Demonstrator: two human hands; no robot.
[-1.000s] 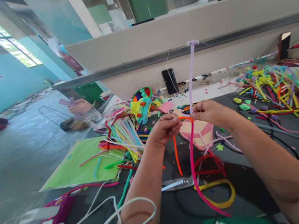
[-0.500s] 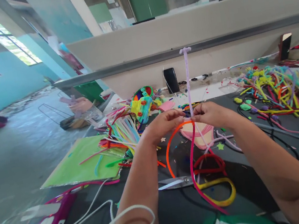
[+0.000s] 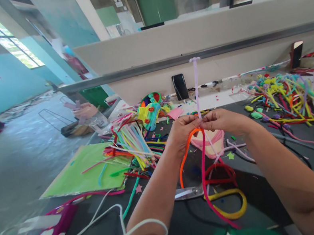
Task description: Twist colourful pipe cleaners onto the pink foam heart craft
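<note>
My left hand (image 3: 184,129) and my right hand (image 3: 218,122) meet over the table, fingers pinched together around the joint of several pipe cleaners. A lilac pipe cleaner (image 3: 197,86) rises upright from between them, its top end bent into a small crosspiece. An orange pipe cleaner (image 3: 182,159) curves down under my left hand. From the joint a magenta pipe cleaner (image 3: 205,178) hangs toward me. My fingers hide the joint itself. Below lie scissors (image 3: 189,192), with a red loop (image 3: 220,173) and a yellow loop (image 3: 242,209) at their right end. Behind these is a cream-and-pink piece (image 3: 212,146).
Bundled pipe cleaners (image 3: 133,138) and a green sheet (image 3: 72,171) lie at left; another pile (image 3: 290,98) is at right. A purple device (image 3: 51,233) with a white cable (image 3: 141,221) sits front left. A phone (image 3: 180,87) leans against the partition (image 3: 146,89).
My left hand has moved right, closing the gap to my right hand. The orange pipe cleaner's curve has shifted rightward and narrowed. The lilac one stays upright.
</note>
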